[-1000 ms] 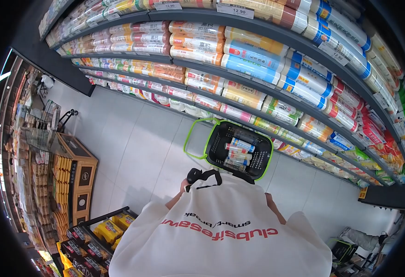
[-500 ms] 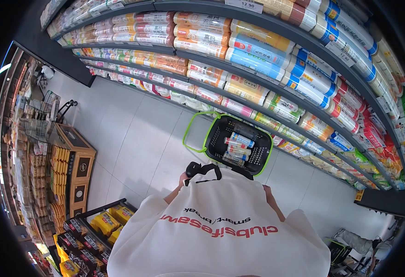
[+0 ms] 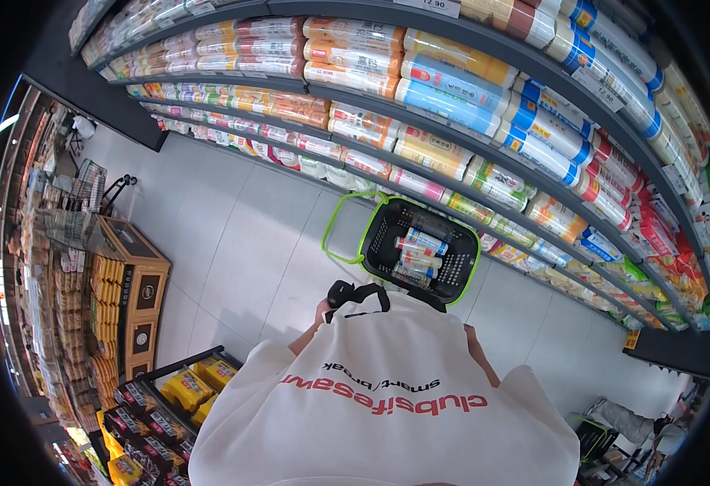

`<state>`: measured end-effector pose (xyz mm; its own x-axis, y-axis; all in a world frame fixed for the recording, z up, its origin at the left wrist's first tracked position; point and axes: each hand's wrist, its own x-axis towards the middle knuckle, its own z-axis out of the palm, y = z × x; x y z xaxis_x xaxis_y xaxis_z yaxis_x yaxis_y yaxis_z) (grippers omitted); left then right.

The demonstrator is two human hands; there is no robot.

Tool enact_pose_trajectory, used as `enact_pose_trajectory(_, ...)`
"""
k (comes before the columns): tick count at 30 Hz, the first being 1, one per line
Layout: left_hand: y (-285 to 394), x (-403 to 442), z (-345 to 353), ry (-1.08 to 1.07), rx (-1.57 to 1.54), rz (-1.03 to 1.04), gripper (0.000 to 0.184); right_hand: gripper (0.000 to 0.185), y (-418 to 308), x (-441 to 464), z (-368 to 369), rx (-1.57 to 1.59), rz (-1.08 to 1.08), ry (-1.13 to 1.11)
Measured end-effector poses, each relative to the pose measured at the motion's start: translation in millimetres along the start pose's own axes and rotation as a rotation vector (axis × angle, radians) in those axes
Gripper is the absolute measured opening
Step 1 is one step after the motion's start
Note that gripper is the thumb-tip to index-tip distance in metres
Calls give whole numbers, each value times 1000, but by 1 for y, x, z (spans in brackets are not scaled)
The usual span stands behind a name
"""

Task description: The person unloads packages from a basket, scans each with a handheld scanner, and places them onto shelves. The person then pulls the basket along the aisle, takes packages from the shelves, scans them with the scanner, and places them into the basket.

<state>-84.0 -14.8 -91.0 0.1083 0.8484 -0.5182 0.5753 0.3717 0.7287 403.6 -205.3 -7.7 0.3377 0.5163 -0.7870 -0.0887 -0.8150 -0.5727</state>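
At the left edge of the white shirt (image 3: 387,348) shows part of my left hand (image 3: 323,309), beside a black rounded object (image 3: 340,293) and a black strap (image 3: 371,300). Its fingers are too hidden to read. On the other side, part of my right arm (image 3: 480,356) shows; the shirt hides the fingers. Just beyond the shirt, a black basket with a green rim (image 3: 475,267) stands on the floor, its green handle (image 3: 327,235) tipped to the left. Inside lie several cylindrical packs (image 3: 420,253) with white, blue and red wrapping.
Shelves (image 3: 355,89) of wrapped cylindrical packs curve across the top and right. At lower left is a rack of yellow packs (image 3: 187,390), with a wooden display stand (image 3: 143,300) behind it. A wire cart (image 3: 90,182) stands farther left. Grey floor tiles (image 3: 233,243) lie between.
The basket and shelves sit slightly higher in the view than a second ago. The arms keep nearly the same pose, and the packs remain in the basket.
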Motion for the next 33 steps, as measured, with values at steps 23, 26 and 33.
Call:
enact_pose_trajectory(23, -19, 15, 4, 26, 169, -31, 50, 20, -2, 1, 1, 50, 2, 20)
enact_pose_trajectory(26, -12, 11, 2, 8, 99, -29, 50, 19, -5, -4, 2, 86, 3, 32)
enact_pose_trajectory(33, -4, 9, 4, 25, 126, -68, 51, 18, -10, -2, 2, 94, 73, 53)
